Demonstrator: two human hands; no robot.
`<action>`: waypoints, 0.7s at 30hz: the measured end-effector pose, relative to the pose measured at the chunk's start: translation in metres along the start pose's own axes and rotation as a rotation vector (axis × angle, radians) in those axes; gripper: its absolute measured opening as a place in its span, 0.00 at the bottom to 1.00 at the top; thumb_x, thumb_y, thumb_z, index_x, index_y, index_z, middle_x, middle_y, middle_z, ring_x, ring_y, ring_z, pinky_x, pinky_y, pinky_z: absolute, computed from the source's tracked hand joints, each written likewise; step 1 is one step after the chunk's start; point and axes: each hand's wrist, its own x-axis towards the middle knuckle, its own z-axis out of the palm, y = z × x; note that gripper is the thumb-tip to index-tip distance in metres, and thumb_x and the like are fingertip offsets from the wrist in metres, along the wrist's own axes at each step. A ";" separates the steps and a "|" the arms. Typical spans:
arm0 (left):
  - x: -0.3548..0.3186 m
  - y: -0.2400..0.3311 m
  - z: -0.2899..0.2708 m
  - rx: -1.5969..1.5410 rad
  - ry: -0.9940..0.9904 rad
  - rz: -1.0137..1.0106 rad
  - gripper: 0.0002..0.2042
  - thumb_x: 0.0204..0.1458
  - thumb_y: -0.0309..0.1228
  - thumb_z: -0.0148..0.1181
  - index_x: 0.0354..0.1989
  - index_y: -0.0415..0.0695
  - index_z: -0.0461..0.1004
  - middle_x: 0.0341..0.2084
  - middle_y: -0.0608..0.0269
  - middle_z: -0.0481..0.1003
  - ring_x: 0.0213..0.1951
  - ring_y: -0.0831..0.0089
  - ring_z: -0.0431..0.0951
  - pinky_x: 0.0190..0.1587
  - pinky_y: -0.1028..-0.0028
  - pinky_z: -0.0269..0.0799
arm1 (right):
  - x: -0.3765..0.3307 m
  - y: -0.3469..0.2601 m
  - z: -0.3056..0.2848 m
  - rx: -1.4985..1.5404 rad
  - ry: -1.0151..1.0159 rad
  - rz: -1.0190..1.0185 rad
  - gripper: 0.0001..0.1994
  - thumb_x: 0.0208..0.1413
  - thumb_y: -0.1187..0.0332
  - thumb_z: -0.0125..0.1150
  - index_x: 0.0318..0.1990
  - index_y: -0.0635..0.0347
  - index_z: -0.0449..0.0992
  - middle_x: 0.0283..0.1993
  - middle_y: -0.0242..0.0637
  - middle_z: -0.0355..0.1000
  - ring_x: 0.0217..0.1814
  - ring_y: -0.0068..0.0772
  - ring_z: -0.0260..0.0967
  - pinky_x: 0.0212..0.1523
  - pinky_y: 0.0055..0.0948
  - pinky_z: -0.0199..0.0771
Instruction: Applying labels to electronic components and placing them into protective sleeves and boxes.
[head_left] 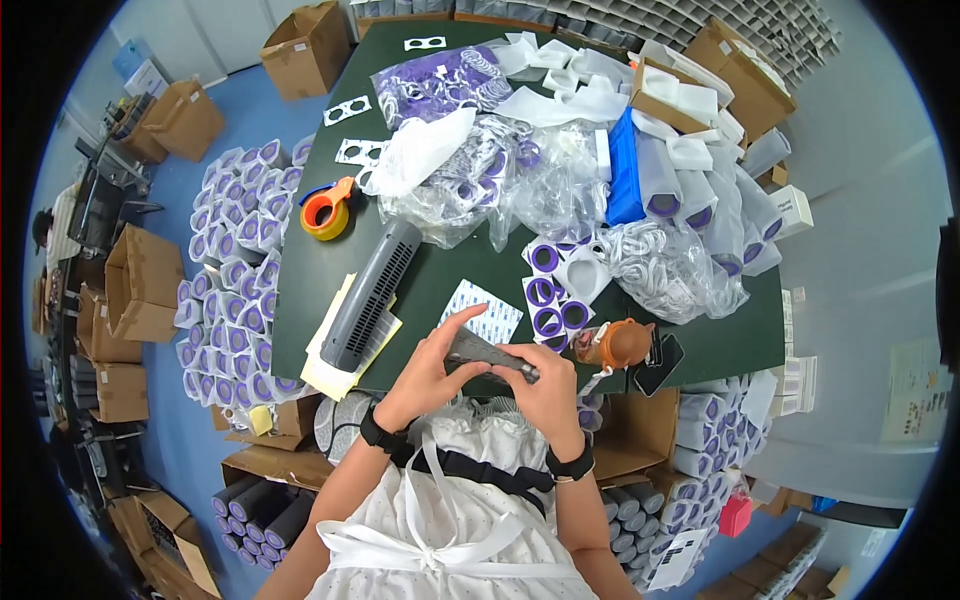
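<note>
Just in front of my body, over the near edge of the dark green table [440, 300], a dark grey elongated part [478, 349] is held between both hands. My left hand [432, 362] grips its left end, thumb below and fingers stretched along the far side. My right hand [543, 388] is closed around the other end, with its fingers partly hidden. Behind the part lies a white sheet with blue print [484, 312]. Left of my hands, a long grey slotted housing [372, 298] rests at a slant on yellow and white papers [326, 375].
Purple ring stickers [546, 290] lie right of the sheet, near a brown-lidded bottle [622, 345] and a phone [660, 365]. An orange tape dispenser [327, 210] sits far left. Plastic bags of rings [480, 170] and a blue bin [625, 170] fill the back. Wrapped cylinders [235, 260] stand left of the table.
</note>
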 end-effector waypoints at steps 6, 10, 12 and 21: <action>-0.007 0.015 -0.014 0.600 0.068 0.014 0.26 0.42 0.36 0.71 0.53 0.54 0.74 0.47 0.57 0.71 0.50 0.62 0.66 0.50 0.70 0.63 | -0.004 0.000 0.009 -0.023 0.085 0.160 0.08 0.43 0.73 0.68 0.34 0.61 0.81 0.29 0.42 0.76 0.31 0.41 0.74 0.33 0.31 0.70; 0.004 0.008 -0.026 0.616 0.001 0.281 0.16 0.42 0.35 0.70 0.42 0.50 0.80 0.42 0.65 0.73 0.48 0.65 0.68 0.56 0.65 0.55 | 0.000 0.002 0.010 -0.096 0.075 0.096 0.07 0.42 0.71 0.68 0.30 0.60 0.81 0.28 0.40 0.76 0.30 0.41 0.71 0.36 0.33 0.68; 0.008 0.014 -0.029 0.563 -0.104 0.224 0.13 0.45 0.33 0.68 0.40 0.49 0.80 0.36 0.66 0.75 0.44 0.66 0.70 0.57 0.65 0.53 | 0.002 0.003 0.010 -0.091 0.062 0.028 0.06 0.43 0.68 0.68 0.29 0.57 0.80 0.23 0.37 0.72 0.29 0.40 0.69 0.33 0.35 0.66; 0.006 -0.006 -0.023 0.752 0.073 0.321 0.06 0.47 0.26 0.63 0.33 0.47 0.77 0.25 0.68 0.71 0.33 0.69 0.71 0.56 0.61 0.57 | 0.006 -0.009 0.012 -0.030 -0.035 0.045 0.09 0.46 0.69 0.66 0.36 0.57 0.79 0.32 0.37 0.76 0.34 0.42 0.72 0.35 0.35 0.69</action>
